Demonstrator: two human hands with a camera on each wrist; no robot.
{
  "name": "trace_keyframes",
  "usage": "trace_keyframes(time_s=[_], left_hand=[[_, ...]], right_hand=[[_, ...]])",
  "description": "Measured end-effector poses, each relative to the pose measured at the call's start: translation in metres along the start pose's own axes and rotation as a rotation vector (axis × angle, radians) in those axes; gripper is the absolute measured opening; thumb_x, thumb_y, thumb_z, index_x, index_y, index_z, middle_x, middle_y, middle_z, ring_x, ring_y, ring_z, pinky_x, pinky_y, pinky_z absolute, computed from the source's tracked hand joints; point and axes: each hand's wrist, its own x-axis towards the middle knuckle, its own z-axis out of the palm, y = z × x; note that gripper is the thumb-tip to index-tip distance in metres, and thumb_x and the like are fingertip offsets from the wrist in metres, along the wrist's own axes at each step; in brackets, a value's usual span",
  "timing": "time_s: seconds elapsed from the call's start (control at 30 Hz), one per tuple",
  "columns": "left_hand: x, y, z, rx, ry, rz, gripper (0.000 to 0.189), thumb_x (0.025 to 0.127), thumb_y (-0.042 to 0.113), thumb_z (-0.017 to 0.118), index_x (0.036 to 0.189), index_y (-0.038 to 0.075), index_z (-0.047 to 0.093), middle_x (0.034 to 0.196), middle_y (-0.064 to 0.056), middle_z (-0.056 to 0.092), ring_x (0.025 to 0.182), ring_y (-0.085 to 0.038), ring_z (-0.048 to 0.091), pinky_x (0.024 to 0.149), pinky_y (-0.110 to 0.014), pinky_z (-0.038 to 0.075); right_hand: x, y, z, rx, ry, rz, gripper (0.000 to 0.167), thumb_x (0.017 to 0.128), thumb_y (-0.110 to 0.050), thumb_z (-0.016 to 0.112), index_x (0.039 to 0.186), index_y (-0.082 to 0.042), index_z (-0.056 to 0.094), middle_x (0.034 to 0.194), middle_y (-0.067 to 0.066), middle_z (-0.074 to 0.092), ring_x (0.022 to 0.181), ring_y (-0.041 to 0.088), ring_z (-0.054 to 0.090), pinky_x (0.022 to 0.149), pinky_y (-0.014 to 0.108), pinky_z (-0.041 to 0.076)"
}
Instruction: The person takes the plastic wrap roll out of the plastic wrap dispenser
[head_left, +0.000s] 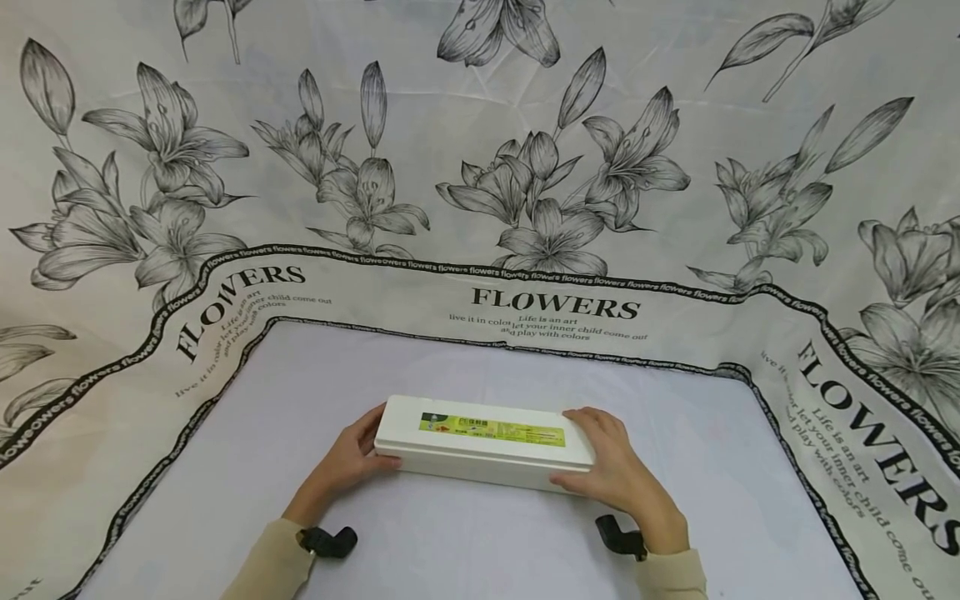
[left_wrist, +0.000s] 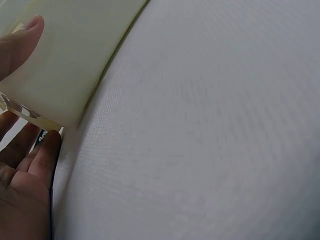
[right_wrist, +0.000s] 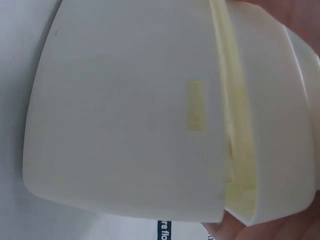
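A long white lidded box (head_left: 480, 475) lies on the white tabletop, with a yellow-green label (head_left: 491, 430) on its lid (head_left: 397, 410). My left hand (head_left: 351, 454) grips the left end, thumb on the front face and fingers round the end. At the right end my right hand (head_left: 611, 467) holds the box between the thumb in front and the fingers at the top and back. In the right wrist view, a gap with a pale yellow inside shows between the box's wall (right_wrist: 120, 110) and the lid (right_wrist: 277, 115). The box's contents are hidden.
A white cloth (head_left: 360, 367) covers the table, edged by a black-lined border with printed FLOWERS lettering (head_left: 555, 303). Beyond it, fabric printed with lilies (head_left: 551, 233) fills the background. Black wrist mounts (head_left: 330, 542) sit near both sleeves.
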Motion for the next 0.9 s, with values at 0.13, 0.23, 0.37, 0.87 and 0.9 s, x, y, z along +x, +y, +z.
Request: trace_keyframes(time_s=[0.13, 0.23, 0.37, 0.87, 0.9], left_hand=[[0.0014, 0.0017, -0.0009, -0.021, 0.000, -0.017, 0.103, 0.078, 0.012, 0.089, 0.160, 0.000, 0.029, 0.163, -0.026, 0.035, 0.149, -0.044, 0.038, 0.108, -0.011, 0.040], [0.0028, 0.0023, -0.0018, -0.040, -0.010, -0.016, 0.103, 0.078, 0.012, 0.089, 0.161, 0.001, 0.029, 0.163, -0.025, 0.034, 0.150, -0.042, 0.037, 0.109, -0.011, 0.040], [0.0009, 0.0018, -0.0049, -0.037, 0.000, -0.019, 0.102, 0.079, 0.012, 0.088, 0.161, 0.000, 0.028, 0.163, -0.026, 0.034, 0.149, -0.043, 0.037, 0.108, -0.011, 0.041], [-0.0004, 0.0022, -0.0013, -0.048, 0.002, -0.062, 0.103, 0.078, 0.012, 0.089, 0.161, 0.002, 0.029, 0.163, -0.024, 0.036, 0.147, -0.042, 0.042, 0.107, -0.012, 0.043], [-0.0002, 0.0020, -0.0005, -0.049, 0.000, -0.056, 0.102, 0.078, 0.012, 0.089, 0.161, 0.001, 0.029, 0.162, -0.024, 0.037, 0.147, -0.042, 0.043, 0.107, -0.012, 0.043]], right_hand=[[-0.0003, 0.0010, 0.0000, 0.002, 0.006, -0.014, 0.090, 0.070, -0.051, 0.091, 0.145, -0.018, 0.054, 0.152, 0.018, 0.044, 0.142, 0.041, 0.035, 0.108, 0.072, 0.040], [-0.0001, 0.0017, 0.0005, 0.002, 0.019, -0.021, 0.090, 0.069, -0.050, 0.092, 0.145, -0.019, 0.055, 0.152, 0.017, 0.045, 0.141, 0.040, 0.035, 0.107, 0.072, 0.041], [0.0026, 0.0008, 0.0029, 0.019, 0.030, -0.047, 0.090, 0.068, -0.047, 0.093, 0.144, -0.017, 0.055, 0.152, 0.019, 0.045, 0.141, 0.040, 0.036, 0.108, 0.071, 0.041], [0.0005, 0.0027, 0.0021, 0.006, 0.045, -0.072, 0.089, 0.068, -0.052, 0.091, 0.143, -0.018, 0.057, 0.148, 0.018, 0.048, 0.137, 0.040, 0.040, 0.105, 0.069, 0.044], [-0.0001, 0.0033, 0.0016, 0.011, 0.044, -0.069, 0.090, 0.068, -0.053, 0.091, 0.143, -0.018, 0.057, 0.148, 0.018, 0.048, 0.137, 0.040, 0.040, 0.105, 0.069, 0.044]])
